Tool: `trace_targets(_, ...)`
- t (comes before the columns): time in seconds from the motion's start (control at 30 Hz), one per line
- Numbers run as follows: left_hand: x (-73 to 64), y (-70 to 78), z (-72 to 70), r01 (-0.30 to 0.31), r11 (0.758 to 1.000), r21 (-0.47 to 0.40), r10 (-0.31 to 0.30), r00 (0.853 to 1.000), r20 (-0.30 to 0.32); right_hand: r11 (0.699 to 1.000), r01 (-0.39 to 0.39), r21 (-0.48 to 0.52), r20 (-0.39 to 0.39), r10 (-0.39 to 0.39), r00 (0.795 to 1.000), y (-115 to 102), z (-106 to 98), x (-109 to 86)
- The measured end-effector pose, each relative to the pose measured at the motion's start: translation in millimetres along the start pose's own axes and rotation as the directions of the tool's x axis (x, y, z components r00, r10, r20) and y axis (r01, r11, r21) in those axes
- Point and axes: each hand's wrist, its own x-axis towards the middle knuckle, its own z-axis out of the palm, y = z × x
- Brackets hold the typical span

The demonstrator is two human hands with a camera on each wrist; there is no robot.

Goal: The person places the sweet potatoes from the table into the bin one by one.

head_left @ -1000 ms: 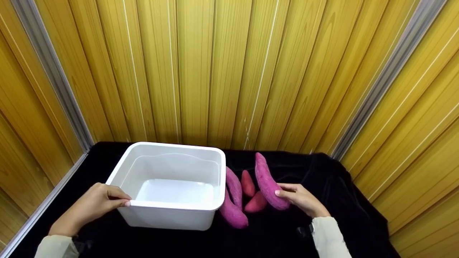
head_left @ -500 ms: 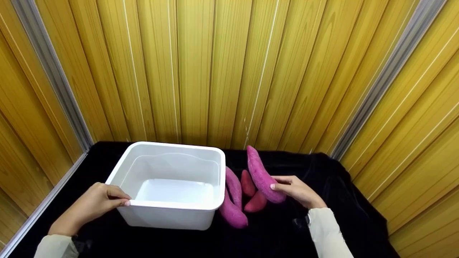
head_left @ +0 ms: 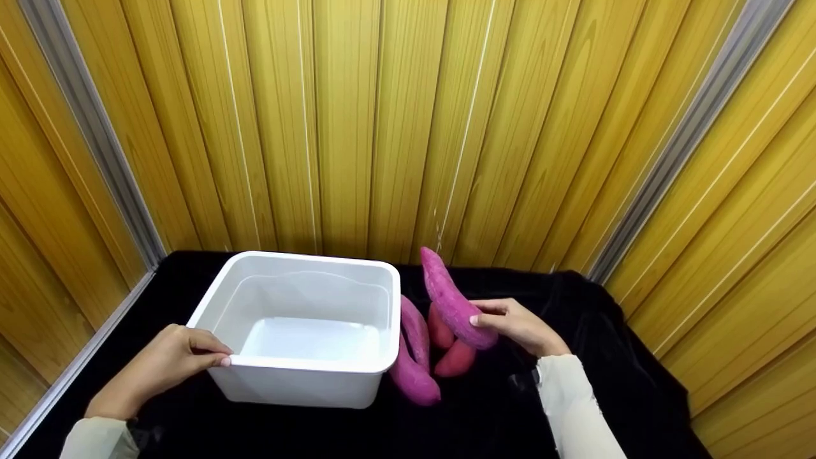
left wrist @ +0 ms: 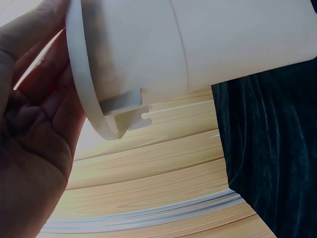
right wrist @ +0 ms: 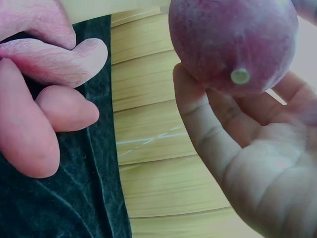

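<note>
My left hand pinches the near left corner of the rim of a white plastic tub, whose inside holds nothing. In my right hand a long purple sweet potato is gripped near its lower end, tilted with its narrow tip pointing up and away. It hangs above two smaller red sweet potatoes, one nearer and one farther back. Against the tub's right side lie two more purple sweet potatoes, a front one and a curved one. The right wrist view shows the held sweet potato's blunt end close up.
Black cloth covers the table and hangs over its edges. Yellow wood-patterned panels stand behind and on both sides, with grey metal strips at the corners.
My right hand has lifted the purple sweet potato and carried it to the left, closer to the tub. My left hand stays on the rim.
</note>
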Motion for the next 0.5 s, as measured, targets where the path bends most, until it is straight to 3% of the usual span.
trace_targets(0.5,-0.6,0.1,-0.1,0.011,1.000,0.006,-0.011,1.000,0.000,1.000,0.015,-0.010,0.029,-0.015,0.999,-13,4,8.4)
